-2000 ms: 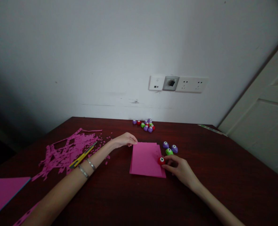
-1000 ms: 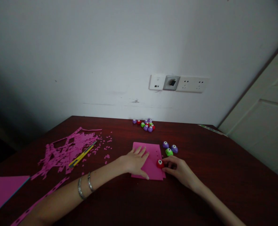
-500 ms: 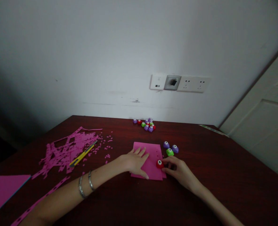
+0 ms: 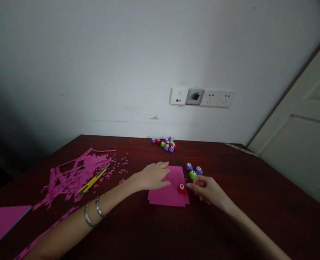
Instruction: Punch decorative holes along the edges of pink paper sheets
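Pink paper sheets [image 4: 167,198] lie overlapping on the dark table, with small punched holes near the right edge. A red paper punch [image 4: 182,189] sits at that edge. My left hand [image 4: 153,176] is over the left part of the sheets, fingers stretched out; whether it presses on them I cannot tell. Just right of the red punch, my right hand [image 4: 207,189] holds nothing, its thumb and fingers apart. Beyond its fingertips stand a green punch [image 4: 192,174], a purple punch [image 4: 188,166] and another purple punch [image 4: 199,170].
At the left lie a tangle of pink paper strips [image 4: 70,177], a yellow cutter knife [image 4: 94,179] and scattered pink paper bits [image 4: 118,164]. More pink paper [image 4: 5,224] is at the near left. Several small punches [image 4: 167,144] are grouped by the wall. A ruler-like strip [image 4: 241,149] lies far right.
My left hand went from the sheets' top left corner to flat on them, and now sits slightly higher. My right hand has let go of the red punch, which stays at the paper's edge.
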Demonstrator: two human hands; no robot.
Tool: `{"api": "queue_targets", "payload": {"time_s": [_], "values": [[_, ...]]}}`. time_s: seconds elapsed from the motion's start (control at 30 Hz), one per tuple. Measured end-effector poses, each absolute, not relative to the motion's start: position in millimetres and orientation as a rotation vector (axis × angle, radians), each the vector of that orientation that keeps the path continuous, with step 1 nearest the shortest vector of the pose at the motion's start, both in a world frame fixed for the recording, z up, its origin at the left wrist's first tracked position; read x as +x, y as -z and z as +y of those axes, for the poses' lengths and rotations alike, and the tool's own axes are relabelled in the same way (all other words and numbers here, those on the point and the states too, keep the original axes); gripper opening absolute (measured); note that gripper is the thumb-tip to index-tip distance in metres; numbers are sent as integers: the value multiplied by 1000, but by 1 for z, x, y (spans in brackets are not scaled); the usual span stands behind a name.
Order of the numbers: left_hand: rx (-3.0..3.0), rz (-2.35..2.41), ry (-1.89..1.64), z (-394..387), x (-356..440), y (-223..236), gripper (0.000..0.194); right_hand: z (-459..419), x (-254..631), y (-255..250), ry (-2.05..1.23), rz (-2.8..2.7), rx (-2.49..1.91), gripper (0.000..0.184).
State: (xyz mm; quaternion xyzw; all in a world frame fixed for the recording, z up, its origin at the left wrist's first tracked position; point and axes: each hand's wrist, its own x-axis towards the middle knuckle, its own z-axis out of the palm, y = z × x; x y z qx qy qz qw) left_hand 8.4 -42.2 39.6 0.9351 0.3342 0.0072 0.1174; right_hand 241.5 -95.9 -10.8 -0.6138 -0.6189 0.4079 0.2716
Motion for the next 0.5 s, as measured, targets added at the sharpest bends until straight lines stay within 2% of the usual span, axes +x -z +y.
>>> {"api": "queue_targets", "payload": {"time_s": [0.07,0.13,0.33,0.5], "values": [[2710,1059,-215,-37,10,-41,40,-92,242,8,-1261,-1652,-1678,42],[2614,1071,-325,-30,13,-38,33,-88,241,7,-1389,-1673,-1689,48],[2017,901,-172,-17,32,-19,34,-74,235,8,-1528,-1793,-1734,59],[1807,886,-194,-17,43,-7,41,-68,231,10,-1525,-1790,-1778,56]]}}
